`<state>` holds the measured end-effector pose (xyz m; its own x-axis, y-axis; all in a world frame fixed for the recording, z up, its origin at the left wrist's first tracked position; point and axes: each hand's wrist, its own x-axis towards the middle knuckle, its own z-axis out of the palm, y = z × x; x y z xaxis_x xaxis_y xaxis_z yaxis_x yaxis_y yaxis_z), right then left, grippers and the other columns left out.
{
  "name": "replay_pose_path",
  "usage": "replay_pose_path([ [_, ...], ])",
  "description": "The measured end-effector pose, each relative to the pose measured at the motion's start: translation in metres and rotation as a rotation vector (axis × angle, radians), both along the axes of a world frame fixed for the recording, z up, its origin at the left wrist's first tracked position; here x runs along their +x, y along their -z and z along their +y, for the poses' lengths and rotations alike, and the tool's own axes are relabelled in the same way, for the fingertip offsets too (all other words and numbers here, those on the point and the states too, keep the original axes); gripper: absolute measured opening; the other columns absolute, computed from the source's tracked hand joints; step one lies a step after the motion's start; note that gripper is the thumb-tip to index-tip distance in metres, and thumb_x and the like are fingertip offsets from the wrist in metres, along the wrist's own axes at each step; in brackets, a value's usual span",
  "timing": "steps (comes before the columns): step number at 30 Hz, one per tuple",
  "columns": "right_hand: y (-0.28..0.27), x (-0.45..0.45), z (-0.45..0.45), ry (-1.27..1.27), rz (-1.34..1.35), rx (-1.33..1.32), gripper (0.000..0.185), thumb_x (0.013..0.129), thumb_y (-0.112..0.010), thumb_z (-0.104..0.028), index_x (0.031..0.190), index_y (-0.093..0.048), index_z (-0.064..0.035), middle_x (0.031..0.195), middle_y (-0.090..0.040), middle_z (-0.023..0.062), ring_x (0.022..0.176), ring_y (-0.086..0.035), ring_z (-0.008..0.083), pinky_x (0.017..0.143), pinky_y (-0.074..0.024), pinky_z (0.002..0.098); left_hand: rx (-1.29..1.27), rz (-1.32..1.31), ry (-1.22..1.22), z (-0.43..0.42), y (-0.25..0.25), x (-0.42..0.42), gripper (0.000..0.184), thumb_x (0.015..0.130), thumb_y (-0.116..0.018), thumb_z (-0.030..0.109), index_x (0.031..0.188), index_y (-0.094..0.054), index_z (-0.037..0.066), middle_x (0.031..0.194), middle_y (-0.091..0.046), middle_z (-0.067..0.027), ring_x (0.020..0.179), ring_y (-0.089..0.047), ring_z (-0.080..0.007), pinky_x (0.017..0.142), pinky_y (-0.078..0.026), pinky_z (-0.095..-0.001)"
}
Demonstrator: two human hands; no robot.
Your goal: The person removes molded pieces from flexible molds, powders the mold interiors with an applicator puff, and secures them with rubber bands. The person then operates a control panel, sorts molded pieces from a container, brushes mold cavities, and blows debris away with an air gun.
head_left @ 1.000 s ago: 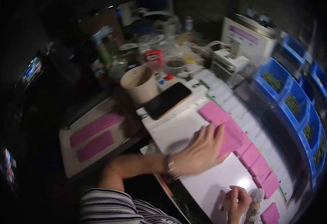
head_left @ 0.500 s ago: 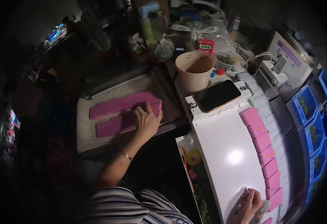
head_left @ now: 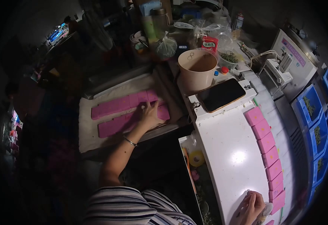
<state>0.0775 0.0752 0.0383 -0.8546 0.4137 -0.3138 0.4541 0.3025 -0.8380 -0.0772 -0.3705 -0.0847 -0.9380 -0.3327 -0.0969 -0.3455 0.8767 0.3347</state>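
Observation:
On the cloth-covered tray at left, two rows of pink blocks (head_left: 111, 107) lie side by side. My left hand (head_left: 150, 116) reaches over the nearer row (head_left: 113, 125), its fingers and thumb about the pink block (head_left: 163, 112) at that row's right end. Low on the white board, my right hand (head_left: 254, 206) has its fingers curled together; whether anything is in them is hidden. A pale, clear-looking object (head_left: 267, 210) sits against its outer side. Beside it, a column of pink blocks (head_left: 271, 155) runs along the board's right edge, some with small yellow marks.
A black phone (head_left: 224, 94) lies at the top of the white board (head_left: 224, 138). Behind stand a beige bucket (head_left: 197, 73), a red packet (head_left: 210, 44) and plastic bags. Blue bins (head_left: 313, 138) with green bits line the right. An open drawer (head_left: 194, 176) holds yellow tape.
My left hand has moved slightly down with a pink block, from beside the farther row to the nearer row's right end. My right hand stays about where it was, and the view has shifted slightly.

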Motion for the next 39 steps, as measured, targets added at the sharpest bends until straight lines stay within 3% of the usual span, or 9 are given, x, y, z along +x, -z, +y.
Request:
replay_pose_path([
  [7,0.019,-0.005,0.014,0.012,-0.041,0.028,0.025,0.091,-0.053,-0.028,0.094,-0.066,-0.0062,0.068,-0.058,-0.0010,0.055,-0.046,0.0050,0.048,-0.0354,0.0186,-0.307,0.077,-0.022,-0.005,0.000,0.019,0.100,0.055,-0.077,0.053,0.134,-0.036,0.009,0.133,-0.035,-0.0195,0.118,-0.038,-0.0365,0.095,-0.033,-0.0508],
  [10,0.044,-0.013,0.020,-0.049,0.244,-0.003,0.016,0.088,-0.054,-0.009,0.086,-0.062,0.0053,0.061,-0.058,0.0043,0.050,-0.052,0.0093,0.049,-0.0413,0.0208,-0.247,0.211,0.009,-0.015,-0.006,0.034,0.094,0.057,-0.076,0.053,0.131,-0.040,0.008,0.132,-0.037,-0.0191,0.118,-0.038,-0.0355,0.095,-0.032,-0.0516],
  [15,0.044,-0.013,0.018,-0.121,0.368,0.178,0.012,0.085,-0.057,-0.006,0.085,-0.063,0.0046,0.062,-0.059,0.0054,0.054,-0.055,0.0082,0.049,-0.0425,0.0211,-0.140,0.501,0.096,-0.037,-0.001,0.056,0.047,0.073,-0.072,0.025,0.111,-0.056,0.003,0.114,-0.053,-0.0185,0.108,-0.048,-0.0347,0.093,-0.036,-0.0434],
  [18,0.023,-0.008,0.028,-0.185,0.374,0.354,0.012,0.085,-0.056,-0.005,0.089,-0.064,0.0026,0.064,-0.061,0.0065,0.054,-0.057,0.0099,0.050,-0.0448,0.0236,0.031,0.709,0.193,0.006,-0.037,0.058,0.015,0.085,-0.056,0.003,0.098,-0.063,-0.002,0.099,-0.059,-0.0150,0.087,-0.060,-0.0285,0.075,-0.048,-0.0338],
  [24,0.015,0.026,0.066,-0.165,0.453,0.595,0.008,0.080,-0.060,-0.005,0.086,-0.062,-0.0004,0.074,-0.062,0.0113,0.059,-0.060,0.0221,0.054,-0.0464,0.0311,0.527,0.832,0.580,0.129,-0.059,0.043,0.019,0.090,-0.043,-0.002,0.091,-0.060,-0.009,0.060,-0.040,-0.0044,0.050,-0.036,-0.0115,0.046,-0.030,-0.0260],
  [26,0.009,0.038,0.078,-0.095,0.424,0.671,0.009,0.080,-0.062,-0.003,0.088,-0.063,-0.0005,0.072,-0.062,0.0087,0.058,-0.059,0.0164,0.053,-0.0463,0.0264,0.698,0.753,0.741,0.178,-0.070,0.048,0.017,0.086,-0.047,0.001,0.087,-0.060,-0.009,0.057,-0.043,-0.0058,0.047,-0.039,-0.0119,0.044,-0.031,-0.0273],
  [31,-0.003,0.050,0.106,0.133,0.444,0.681,0.008,0.080,-0.060,-0.006,0.086,-0.062,0.0000,0.074,-0.062,0.0118,0.059,-0.060,0.0222,0.053,-0.0472,0.0298,0.748,0.739,1.127,0.258,-0.089,0.060,0.013,0.081,-0.052,0.002,0.082,-0.063,-0.004,0.057,-0.051,-0.0106,0.045,-0.046,-0.0172,0.044,-0.034,-0.0268],
  [36,0.000,0.041,0.083,0.068,0.504,0.652,0.010,0.079,-0.061,-0.003,0.089,-0.063,-0.0009,0.071,-0.061,0.0098,0.055,-0.058,0.0175,0.050,-0.0459,0.0266,0.722,0.740,0.908,0.223,-0.068,0.058,0.012,0.082,-0.053,0.001,0.084,-0.063,-0.003,0.059,-0.051,-0.0093,0.045,-0.045,-0.0170,0.045,-0.036,-0.0269],
  [39,-0.004,0.011,0.039,-0.231,0.447,0.449,0.018,0.080,-0.058,0.003,0.097,-0.063,-0.0023,0.076,-0.063,0.0089,0.068,-0.063,0.0148,0.055,-0.0490,0.0240,0.530,0.714,0.633,0.156,-0.059,0.061,0.016,0.085,-0.050,-0.003,0.094,-0.062,-0.005,0.080,-0.055,-0.0113,0.063,-0.050,-0.0166,0.054,-0.040,-0.0270],
])
